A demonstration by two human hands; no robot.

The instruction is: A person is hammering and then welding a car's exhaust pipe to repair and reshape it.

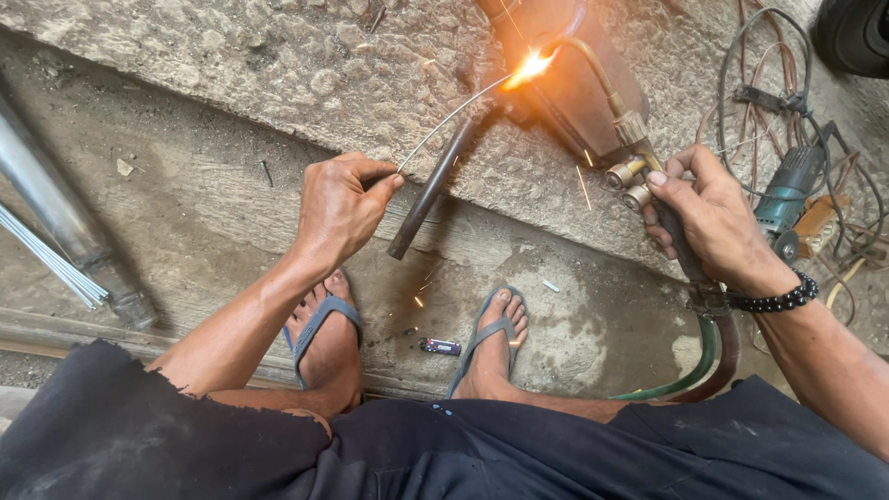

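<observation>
Head view hides the joint behind glare where the flame [530,67] meets a rusty metal piece [565,83], cut off at top. I see my left hand [341,206] pinching a thin, curved filler wire [454,116]; my right hand [708,215] grips the brass-valved torch [630,148] over rough concrete [278,74].

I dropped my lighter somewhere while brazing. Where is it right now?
In the head view the lighter lies on the concrete floor between the two sandalled feet, nearer the right foot, below the dark pipe.
</observation>
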